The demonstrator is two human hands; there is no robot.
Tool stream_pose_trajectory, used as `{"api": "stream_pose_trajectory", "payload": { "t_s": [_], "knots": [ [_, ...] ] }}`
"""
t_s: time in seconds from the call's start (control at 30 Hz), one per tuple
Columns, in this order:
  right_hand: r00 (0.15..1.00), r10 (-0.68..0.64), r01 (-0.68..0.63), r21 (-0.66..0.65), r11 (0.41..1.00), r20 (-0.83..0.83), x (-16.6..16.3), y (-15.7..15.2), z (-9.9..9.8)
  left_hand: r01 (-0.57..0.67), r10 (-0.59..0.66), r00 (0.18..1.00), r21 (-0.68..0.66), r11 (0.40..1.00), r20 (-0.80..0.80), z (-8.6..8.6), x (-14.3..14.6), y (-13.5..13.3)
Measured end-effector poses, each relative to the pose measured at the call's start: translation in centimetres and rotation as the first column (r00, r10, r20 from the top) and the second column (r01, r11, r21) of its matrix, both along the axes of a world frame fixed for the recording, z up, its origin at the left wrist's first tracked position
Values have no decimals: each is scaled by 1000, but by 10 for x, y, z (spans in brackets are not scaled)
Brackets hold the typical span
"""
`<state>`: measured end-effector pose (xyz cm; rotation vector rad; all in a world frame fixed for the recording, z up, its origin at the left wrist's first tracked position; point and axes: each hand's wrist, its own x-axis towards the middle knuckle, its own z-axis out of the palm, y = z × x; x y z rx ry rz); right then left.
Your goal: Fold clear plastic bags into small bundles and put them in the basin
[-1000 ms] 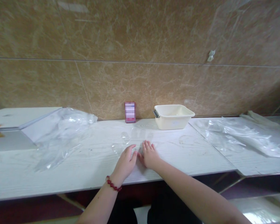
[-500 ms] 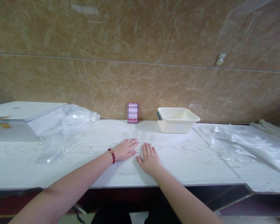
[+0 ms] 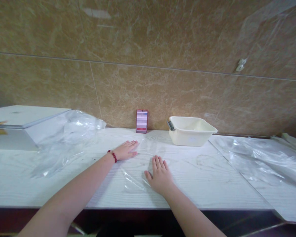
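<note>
A thin clear plastic sheet or bag lies flat on the white wood-grain table between my hands; its outline is hard to make out. My left hand, with a red bead bracelet at the wrist, rests palm down by its left side, fingers stretched out. Palm down as well, my right hand presses near its right side, fingers straight and thumb apart. Neither hand grasps anything.
A phone leans upright against the tiled wall. Right of it stands a cream plastic bin with a grey handle. A white box and crumpled clear plastic are on the left; more clear plastic lies right.
My hands have moved apart: the left one away to the left, the right one slightly right and nearer me. More of the clear plastic shows between them. The view has shifted a little.
</note>
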<state>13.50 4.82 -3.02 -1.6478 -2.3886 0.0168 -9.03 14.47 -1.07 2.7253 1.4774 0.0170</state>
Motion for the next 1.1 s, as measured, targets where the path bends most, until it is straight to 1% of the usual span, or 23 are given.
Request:
{"api": "stream_pose_trajectory", "payload": {
  "t_s": [0.13, 0.3, 0.43, 0.5, 0.57, 0.63, 0.67, 0.73, 0.77, 0.83, 0.9, 0.97, 1.03, 1.1],
  "knots": [
    [1000, 1, -1, 19, 1000, 9, 0, -1, 1, -94, 96, 995, -63, 994, 24, 7, -11, -9],
    [1000, -3, 2, 8, 1000, 20, -1, -2, 2, -84, 76, 996, -193, 978, -49, 14, -22, -35],
    [1000, -9, 10, -36, 999, 28, -1, -1, 5, -175, 158, 983, -215, 961, -97, 15, -30, -40],
    [999, -30, 31, -37, 999, 18, 0, -2, 11, -175, 165, 984, -207, 963, -62, 16, -36, -38],
    [1000, -28, 28, 0, 1000, -8, -2, -7, 19, -153, 158, 987, -188, 970, 10, 20, -41, -35],
    [999, 37, -36, 30, 999, -38, -8, -17, 28, -177, 192, 977, -136, 975, 99, 23, -44, -32],
    [995, 89, -88, 15, 996, -48, -13, -23, 33, -211, 224, 965, -104, 972, 136, 24, -45, -30],
    [980, 190, -194, -83, 977, -57, -26, -40, 41, -284, 291, 939, -65, 957, 181, 25, -47, -28],
    [971, 231, -237, -138, 962, -59, -34, -48, 44, -306, 313, 931, -65, 950, 187, 24, -47, -27],
    [954, 294, -300, -235, 924, -61, -51, -64, 50, -313, 326, 928, -99, 945, 181, 21, -47, -27],
    [952, 304, -299, -335, 893, -40, -65, -74, 56, -297, 315, 934, -126, 947, 170, 18, -47, -28],
    [958, 288, -258, -410, 875, 10, -76, -78, 62, -254, 276, 947, -140, 957, 164, 16, -46, -28],
    [960, 273, -219, -449, 866, 59, -82, -76, 68, -195, 221, 960, -151, 969, 172, 17, -44, -28],
    [958, 272, -199, -471, 859, 91, -85, -73, 73, -160, 192, 963, -168, 973, 192, 19, -42, -29]
  ]
}}
